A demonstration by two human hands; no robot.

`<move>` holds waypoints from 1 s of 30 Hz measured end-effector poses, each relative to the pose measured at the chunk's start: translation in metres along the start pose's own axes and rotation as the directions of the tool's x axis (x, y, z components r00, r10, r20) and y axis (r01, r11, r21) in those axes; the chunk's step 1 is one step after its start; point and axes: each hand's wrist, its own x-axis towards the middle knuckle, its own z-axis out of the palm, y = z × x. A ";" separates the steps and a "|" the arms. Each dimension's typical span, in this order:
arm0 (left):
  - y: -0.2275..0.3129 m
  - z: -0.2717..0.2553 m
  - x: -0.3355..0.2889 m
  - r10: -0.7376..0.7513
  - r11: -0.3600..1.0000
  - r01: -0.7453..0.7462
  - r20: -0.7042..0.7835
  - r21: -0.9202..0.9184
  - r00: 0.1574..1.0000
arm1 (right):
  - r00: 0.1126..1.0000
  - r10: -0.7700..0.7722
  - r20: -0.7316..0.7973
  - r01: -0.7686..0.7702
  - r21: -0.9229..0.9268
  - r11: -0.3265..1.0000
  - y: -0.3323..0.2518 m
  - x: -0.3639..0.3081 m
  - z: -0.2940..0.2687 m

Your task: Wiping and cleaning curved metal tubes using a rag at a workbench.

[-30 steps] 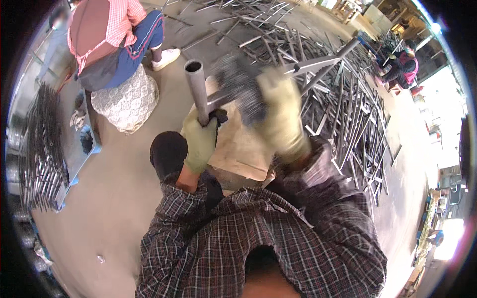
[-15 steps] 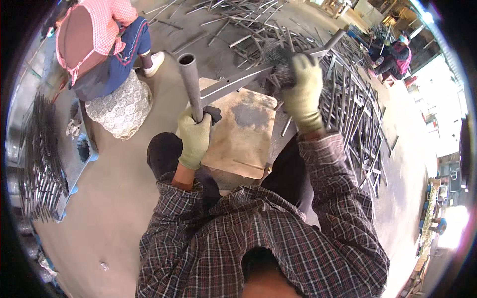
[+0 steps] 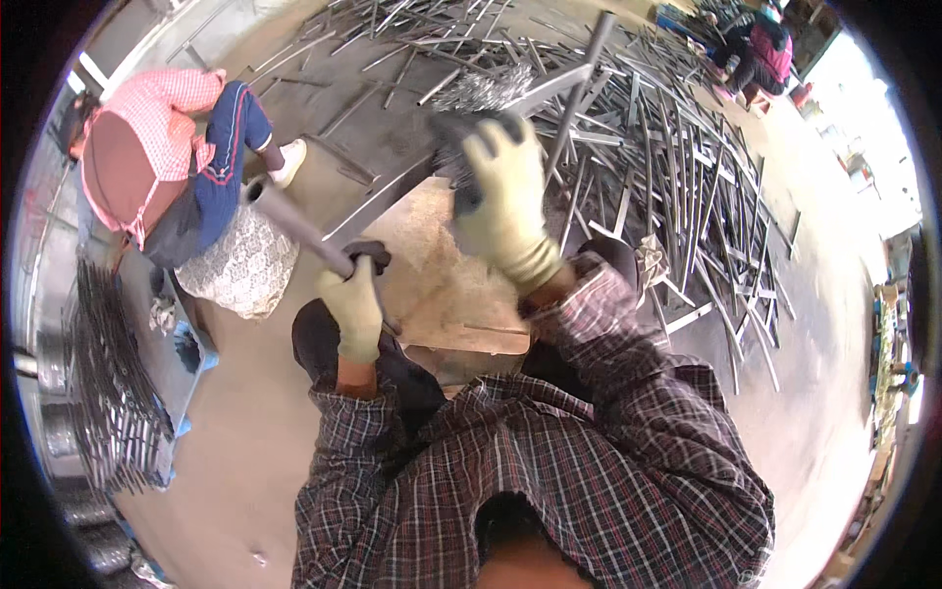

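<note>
My left hand (image 3: 351,306), in a cream glove with dark fingertips, is closed around the lower end of a round grey tube. That tube is one leg of a welded metal frame (image 3: 378,203), whose flat crossbar slants up to a second tube at the far right. My right hand (image 3: 505,201), gloved alike and slightly blurred, curls over the crossbar's middle. It presses a dark wad of steel wool (image 3: 449,157) on the bar; the glove partly hides the wad. Below the frame lies a worn tan board (image 3: 432,294) between my knees.
A large heap of metal tubes (image 3: 677,187) spreads across the floor ahead and right. Silvery tangled mesh (image 3: 486,90) shows beyond the bar. A seated co-worker (image 3: 147,162) is at left, near stacked dark rods (image 3: 113,383) on a blue rack. Another person (image 3: 756,49) sits far right.
My right hand has slid along the crossbar toward my left hand. The tube in my left hand has tipped over to the left. The view has shifted slightly.
</note>
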 end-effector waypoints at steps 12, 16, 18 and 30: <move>0.010 0.025 0.031 0.095 0.995 -0.094 0.087 -0.015 0.992 | 0.970 -0.178 -0.163 0.202 0.143 0.969 0.066 0.029 -0.013; -0.009 0.015 0.028 0.025 1.000 -0.025 -0.155 0.003 0.988 | 0.868 -0.495 -0.036 0.493 0.177 0.852 -0.005 0.002 -0.010; -0.010 0.006 0.019 0.137 0.986 -0.149 -0.143 -0.075 0.980 | 0.786 -0.609 -0.107 0.618 0.164 0.769 -0.023 0.000 0.009; -0.043 -0.002 0.060 0.126 0.989 -0.119 -0.079 0.084 0.989 | 0.735 0.470 -0.489 -0.492 0.092 0.866 0.261 -0.145 -0.032</move>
